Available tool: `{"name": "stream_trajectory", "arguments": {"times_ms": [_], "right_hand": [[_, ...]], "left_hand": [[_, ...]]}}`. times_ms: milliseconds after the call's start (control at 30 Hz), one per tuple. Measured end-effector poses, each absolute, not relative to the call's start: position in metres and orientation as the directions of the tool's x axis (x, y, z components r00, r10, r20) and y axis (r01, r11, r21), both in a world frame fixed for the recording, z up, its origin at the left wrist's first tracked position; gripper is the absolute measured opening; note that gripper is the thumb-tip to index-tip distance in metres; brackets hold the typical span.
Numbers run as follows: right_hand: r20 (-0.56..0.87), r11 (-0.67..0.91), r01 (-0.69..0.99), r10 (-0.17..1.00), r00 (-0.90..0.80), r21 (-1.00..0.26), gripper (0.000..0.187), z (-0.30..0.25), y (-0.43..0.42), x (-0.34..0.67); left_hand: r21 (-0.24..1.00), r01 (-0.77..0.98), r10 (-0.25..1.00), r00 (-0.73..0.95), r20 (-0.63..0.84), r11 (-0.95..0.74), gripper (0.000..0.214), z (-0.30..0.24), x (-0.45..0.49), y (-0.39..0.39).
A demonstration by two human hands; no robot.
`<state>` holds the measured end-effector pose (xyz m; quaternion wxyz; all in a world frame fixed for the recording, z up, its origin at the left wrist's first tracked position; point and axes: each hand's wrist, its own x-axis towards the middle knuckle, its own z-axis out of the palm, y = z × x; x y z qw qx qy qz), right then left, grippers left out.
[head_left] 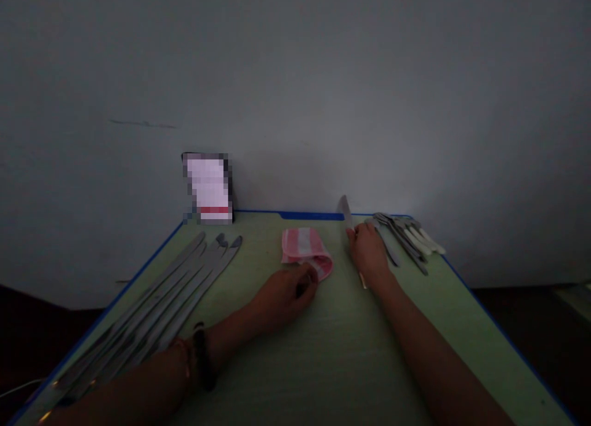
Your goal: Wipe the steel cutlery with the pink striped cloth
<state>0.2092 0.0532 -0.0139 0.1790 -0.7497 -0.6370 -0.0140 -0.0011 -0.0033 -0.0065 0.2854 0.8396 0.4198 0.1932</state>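
My right hand (368, 253) grips a kitchen knife (346, 212) around its middle, with the steel blade pointing away from me and a pale handle end (362, 281) showing below my palm. My left hand (286, 295) rests on the near edge of a folded pink-and-white striped cloth (305, 249), its fingers pinching the fold. Both hands lie on a green board (351, 352) with a blue rim. Several long flat metal utensils (161, 297) lie side by side just left of my left forearm.
A bunch of white-handled forks and spoons (404, 235) lies at the far right of the board, next to my right hand. A pixelated card (207, 189) stands at the far left corner against a grey wall. Dark floor shows beyond both board sides.
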Motion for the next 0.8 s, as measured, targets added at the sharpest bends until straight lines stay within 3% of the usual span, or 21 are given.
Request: {"name": "stream_trajectory", "arguments": {"times_ms": [167, 433, 800], "right_hand": [[0.28, -0.174, 0.976, 0.938, 0.204, -0.128, 0.028, -0.016, 0.043, 0.209], [0.273, -0.039, 0.994, 0.962, 0.01, 0.101, 0.032, -0.019, 0.023, 0.216], [0.419, -0.207, 0.978, 0.891, 0.172, 0.038, 0.035, -0.024, 0.026, 0.227]], "left_hand": [[0.646, 0.592, 0.814, 0.576, 0.078, -0.481, 0.015, -0.008, -0.001, -0.002], [0.638, 0.594, 0.807, 0.587, 0.073, -0.49, 0.016, -0.011, -0.002, -0.002], [0.61, 0.618, 0.806, 0.589, 0.057, -0.496, 0.017, -0.008, -0.002, -0.005]]}}
